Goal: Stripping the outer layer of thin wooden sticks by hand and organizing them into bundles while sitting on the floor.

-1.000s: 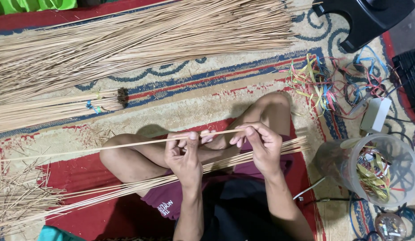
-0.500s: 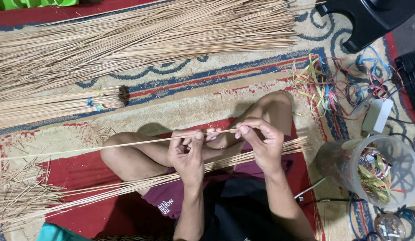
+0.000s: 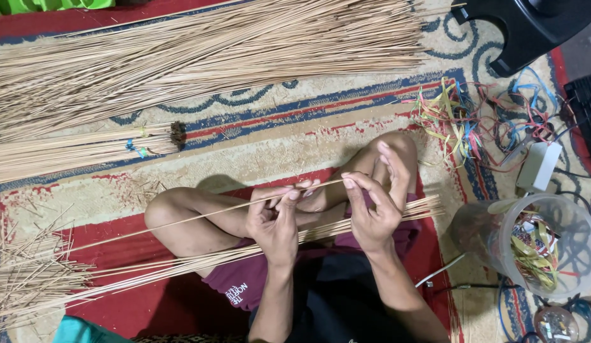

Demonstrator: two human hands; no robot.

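My right hand (image 3: 372, 213) has its thumb and forefinger clamped on the near end of one thin stick (image 3: 200, 216), just right of the frame's middle, and my left hand (image 3: 274, 222) pinches the same stick a little further along, fingers closed around it above my crossed legs. From there the stick runs in a long, slightly sagging line down toward the lower left of the frame. To do this well I judge I should keep both pinches light and close together, working the end with my fingertips while the left hand steadies the shaft, so the thin stick does not bend or snap. A bundle of sticks (image 3: 200, 260) lies across my lap under my wrists, fanning out to the lower left. Further out on the carpet (image 3: 276, 136), a tied bundle (image 3: 79, 149) sits at the left edge and a big loose pile of sticks (image 3: 200, 54) fills the top. Coloured strips (image 3: 464, 121) tangle at the right, near a clear plastic jar (image 3: 530, 251) at the lower right. Compared with a second ago, my hands have drawn slightly closer to each other and the right thumb has curled over the stick's end; the stick has hardly shifted.
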